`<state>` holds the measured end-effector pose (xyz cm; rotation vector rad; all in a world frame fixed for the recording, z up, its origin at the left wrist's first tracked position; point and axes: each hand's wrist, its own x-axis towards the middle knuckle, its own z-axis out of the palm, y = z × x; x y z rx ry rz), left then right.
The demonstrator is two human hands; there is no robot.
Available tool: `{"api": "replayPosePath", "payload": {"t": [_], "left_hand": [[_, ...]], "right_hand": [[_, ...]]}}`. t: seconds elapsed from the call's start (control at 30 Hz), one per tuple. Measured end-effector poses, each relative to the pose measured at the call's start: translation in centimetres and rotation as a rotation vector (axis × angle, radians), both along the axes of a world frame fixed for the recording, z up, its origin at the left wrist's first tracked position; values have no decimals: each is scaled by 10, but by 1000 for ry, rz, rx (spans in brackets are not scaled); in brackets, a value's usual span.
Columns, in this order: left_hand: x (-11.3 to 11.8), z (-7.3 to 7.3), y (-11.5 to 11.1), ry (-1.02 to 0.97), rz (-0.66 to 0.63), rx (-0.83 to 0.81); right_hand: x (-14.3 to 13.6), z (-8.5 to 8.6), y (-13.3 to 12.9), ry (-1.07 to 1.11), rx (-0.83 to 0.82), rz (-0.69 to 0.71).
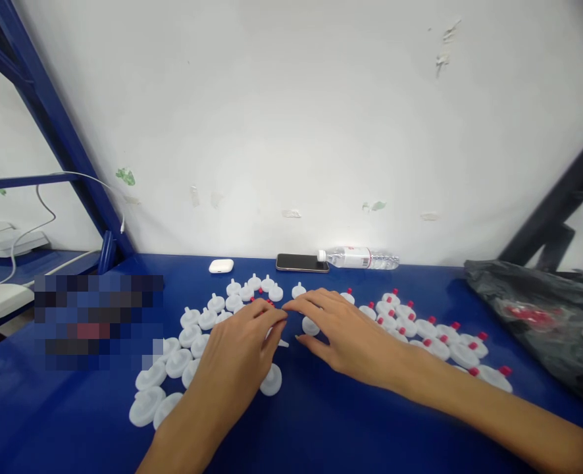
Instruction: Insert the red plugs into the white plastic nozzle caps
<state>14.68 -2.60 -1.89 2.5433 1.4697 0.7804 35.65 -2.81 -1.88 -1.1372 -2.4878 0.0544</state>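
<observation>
My left hand (247, 339) is over the middle of the blue table, thumb and fingers pressed together. What they hold, if anything, is hidden; a small white spout tip (283, 343) shows beside the thumb. To its right, my right hand (333, 329) has its thumb and fingers apart, with its index fingertip close to the left fingertips. A white plastic disc (310, 326) lies just behind the right hand's gap. Another white disc (271, 380) is below the left hand. Small red caps (270, 303) show partly behind the left fingers.
Several uncapped white discs with spouts (178, 363) spread to the left. At right lie several discs with red caps (464, 354). Along the wall are a white earbud case (221, 266), a phone (301, 263) and a water bottle (360, 257). A dark plastic bag (533, 289) covers the right side.
</observation>
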Motion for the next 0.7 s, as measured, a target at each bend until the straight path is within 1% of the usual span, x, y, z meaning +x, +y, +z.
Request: {"api": "replayPosePath", "payload": {"t": [0.1, 0.17, 0.27, 0.37, 0.43, 0.6, 0.7], "left_hand": [[-2, 0, 1, -3, 54, 5], [-4, 0, 1, 2, 76, -7], [-5, 0, 0, 12, 97, -33], [-4, 1, -1, 12, 111, -53], [-3, 2, -2, 9, 111, -65], [-2, 1, 0, 0, 97, -70], [-4, -2, 3, -24, 87, -67]], "right_hand": [[2, -4, 4, -77, 23, 30], [2, -5, 5, -97, 4, 52], [0, -1, 3, -85, -37, 79], [-3, 4, -3, -42, -37, 83], [-5, 5, -5, -34, -29, 88], [-7, -7, -2, -118, 23, 162], [-4, -10, 3, -105, 94, 182]]}}
